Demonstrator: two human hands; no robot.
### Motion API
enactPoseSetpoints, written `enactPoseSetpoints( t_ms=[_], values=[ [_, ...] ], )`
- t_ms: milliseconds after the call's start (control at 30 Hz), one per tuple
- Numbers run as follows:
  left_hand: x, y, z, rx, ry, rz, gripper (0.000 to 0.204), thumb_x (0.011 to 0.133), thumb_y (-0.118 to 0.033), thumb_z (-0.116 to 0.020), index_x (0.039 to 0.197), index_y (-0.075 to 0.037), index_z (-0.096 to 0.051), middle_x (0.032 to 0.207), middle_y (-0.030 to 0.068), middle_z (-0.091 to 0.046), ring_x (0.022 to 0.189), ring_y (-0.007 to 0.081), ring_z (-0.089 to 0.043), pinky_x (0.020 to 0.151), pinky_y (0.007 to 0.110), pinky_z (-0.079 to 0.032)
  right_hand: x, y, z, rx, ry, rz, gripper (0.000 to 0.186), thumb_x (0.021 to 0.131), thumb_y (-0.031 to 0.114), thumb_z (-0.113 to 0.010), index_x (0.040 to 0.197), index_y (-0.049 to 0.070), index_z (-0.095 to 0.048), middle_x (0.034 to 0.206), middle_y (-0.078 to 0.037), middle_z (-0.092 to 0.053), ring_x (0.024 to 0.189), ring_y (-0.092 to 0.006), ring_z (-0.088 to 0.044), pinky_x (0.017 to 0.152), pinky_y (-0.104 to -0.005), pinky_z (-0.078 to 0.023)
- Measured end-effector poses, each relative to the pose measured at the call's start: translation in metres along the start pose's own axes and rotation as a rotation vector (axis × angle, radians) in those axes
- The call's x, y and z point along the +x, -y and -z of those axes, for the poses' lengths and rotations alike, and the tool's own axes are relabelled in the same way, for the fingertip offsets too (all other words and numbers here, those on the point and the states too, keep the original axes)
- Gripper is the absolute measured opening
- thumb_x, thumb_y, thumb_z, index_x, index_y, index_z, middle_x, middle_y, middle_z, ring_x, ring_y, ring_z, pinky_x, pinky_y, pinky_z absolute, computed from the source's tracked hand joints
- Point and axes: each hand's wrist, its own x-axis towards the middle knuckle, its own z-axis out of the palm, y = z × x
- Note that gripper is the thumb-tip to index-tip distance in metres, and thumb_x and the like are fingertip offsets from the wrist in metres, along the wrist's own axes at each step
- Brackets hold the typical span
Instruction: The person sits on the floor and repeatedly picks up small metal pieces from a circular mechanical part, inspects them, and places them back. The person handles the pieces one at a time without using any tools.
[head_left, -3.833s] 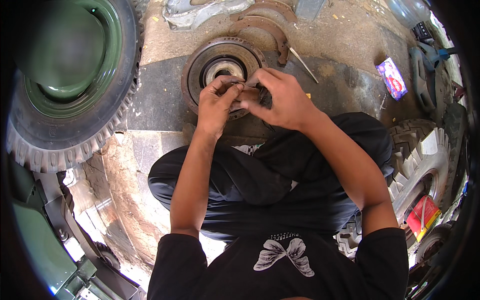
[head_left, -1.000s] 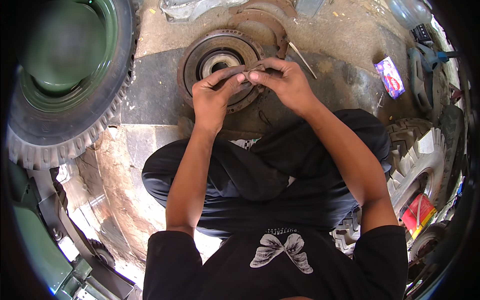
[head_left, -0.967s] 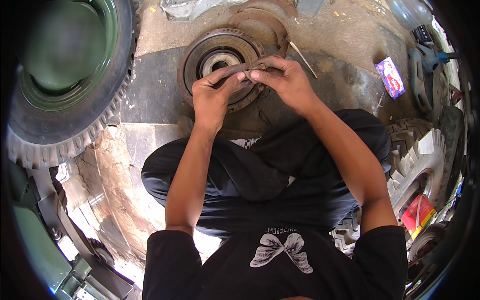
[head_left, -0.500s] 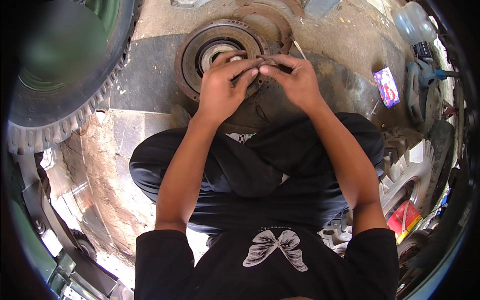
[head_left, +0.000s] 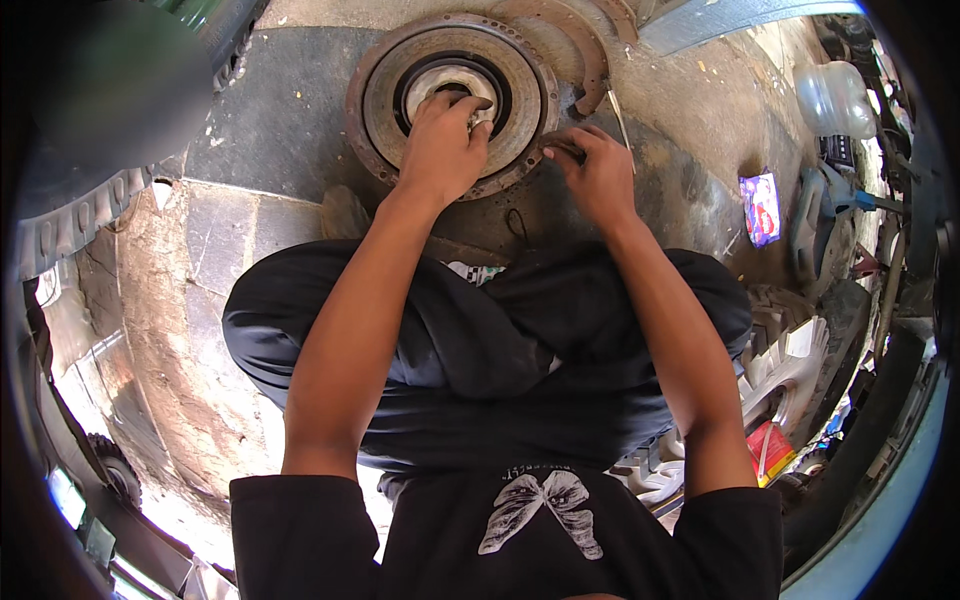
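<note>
A rusty round metal drum (head_left: 372, 110), its rim ringed with small holes, lies on the floor ahead of my crossed legs. Over its pale hub (head_left: 420, 88) is my left hand (head_left: 442, 150), fingers curled round a small pale piece (head_left: 478, 118) whose kind I cannot make out. Just off the drum's right edge, my right hand (head_left: 600, 175) has thumb and fingers pinched together. Something small and dark shows at those fingertips, too hidden to name. The two hands are apart.
Rusty curved shoes (head_left: 585, 55) and a thin rod (head_left: 620, 115) lie beyond the drum. To the right are a purple packet (head_left: 760, 208), a clear plastic bottle (head_left: 835, 98) and a blue-grey tool (head_left: 815, 215). A large tyre (head_left: 95, 215) stands at the left.
My hands, together at the fingertips before, have separated. The left has moved over the drum's hub; the right has moved slightly down and away. The whole view has shifted a little.
</note>
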Motion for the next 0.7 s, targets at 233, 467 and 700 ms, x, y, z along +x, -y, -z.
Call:
enactPoseSetpoints(
  t_ms=[233, 467, 700],
  values=[
    [-0.001, -0.004, -0.004, 0.025, 0.015, 0.028, 0.034, 0.097, -0.018, -0.066, 0.127, -0.001, -0.070, 0.134, 0.0227, -0.063, 0.130, 0.0415, -0.055, 0.113, 0.049, -0.042, -0.001, 0.003, -0.005, -0.047, -0.028, 0.003, 0.017, 0.082, 0.007, -0.080, 0.099, 0.005, -0.080, 0.094, -0.019, -0.074, 0.087, -0.0410, -0.072, 0.078, -0.0449, -0.057],
    [-0.001, -0.004, -0.006, -0.001, 0.038, 0.040, 0.037, 0.098, -0.021, -0.065, 0.130, -0.001, -0.069, 0.134, 0.0240, -0.062, 0.130, 0.0423, -0.055, 0.112, 0.049, -0.041, 0.000, 0.011, -0.002, -0.068, -0.013, -0.016, 0.018, 0.082, 0.006, -0.079, 0.100, 0.005, -0.080, 0.095, -0.018, -0.075, 0.087, -0.0384, -0.073, 0.076, -0.0426, -0.058],
    [-0.002, -0.007, -0.007, 0.031, 0.041, 0.046, 0.039, 0.100, -0.024, -0.064, 0.130, 0.000, -0.068, 0.135, 0.0251, -0.062, 0.131, 0.0423, -0.054, 0.113, 0.049, -0.041, -0.004, 0.007, -0.004, -0.119, -0.025, 0.050, 0.017, 0.082, 0.009, -0.081, 0.099, 0.006, -0.080, 0.093, -0.015, -0.076, 0.083, -0.0356, -0.074, 0.074, -0.0408, -0.058]
  ],
)
